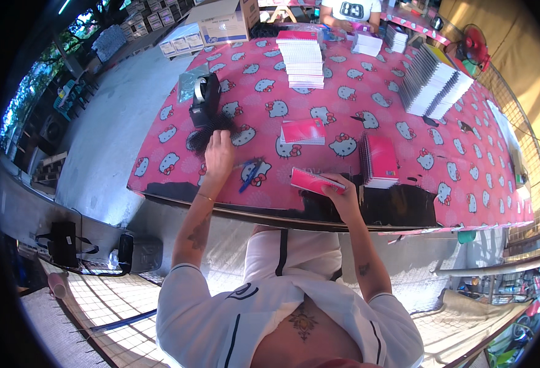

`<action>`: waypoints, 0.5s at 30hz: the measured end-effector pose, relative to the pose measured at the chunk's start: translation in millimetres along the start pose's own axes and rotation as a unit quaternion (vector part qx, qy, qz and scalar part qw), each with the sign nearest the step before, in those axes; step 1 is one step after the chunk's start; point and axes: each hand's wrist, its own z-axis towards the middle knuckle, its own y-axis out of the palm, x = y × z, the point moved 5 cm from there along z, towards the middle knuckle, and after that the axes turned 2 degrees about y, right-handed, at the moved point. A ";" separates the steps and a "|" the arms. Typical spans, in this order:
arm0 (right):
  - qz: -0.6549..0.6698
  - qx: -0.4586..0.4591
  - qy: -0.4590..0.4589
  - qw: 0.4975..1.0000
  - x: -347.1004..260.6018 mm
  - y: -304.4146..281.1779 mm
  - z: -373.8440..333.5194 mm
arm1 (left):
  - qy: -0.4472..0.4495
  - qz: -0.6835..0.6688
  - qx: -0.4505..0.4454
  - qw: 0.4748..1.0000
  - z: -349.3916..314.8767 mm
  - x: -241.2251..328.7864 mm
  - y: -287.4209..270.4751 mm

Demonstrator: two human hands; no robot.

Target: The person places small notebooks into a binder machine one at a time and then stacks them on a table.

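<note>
Right now the right hand [339,187] has its grip closed on a pink notebook [314,181] at the counter's [466,178] near edge; the left hand [219,153], grip loosely released, reaches black bands [204,136] beside a tape dispenser [205,98].

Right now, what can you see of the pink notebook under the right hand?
The pink notebook is a thin booklet with a glossy pink cover and white page edges. It lies closed and slightly askew on the pink cartoon-cat tablecloth, close to the table's near edge. The right hand rests on its right end; the left hand is well clear.
</note>
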 end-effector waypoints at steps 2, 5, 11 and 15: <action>-0.012 -0.013 0.005 1.000 -4.1 -1.8 -0.6 | -0.038 -0.074 -0.020 0.996 6.7 44.2 -28.5; -0.007 -0.022 0.005 1.000 -5.5 1.7 -0.6 | -0.202 -0.388 -0.171 0.883 -38.2 87.2 -15.6; -0.021 -0.038 -0.006 0.999 -11.5 2.8 0.3 | -0.216 -0.550 -0.067 0.804 -82.3 144.5 5.7; -0.029 -0.042 -0.015 0.999 -11.8 0.8 0.3 | -0.094 -0.358 -0.175 0.912 -40.7 126.2 -41.2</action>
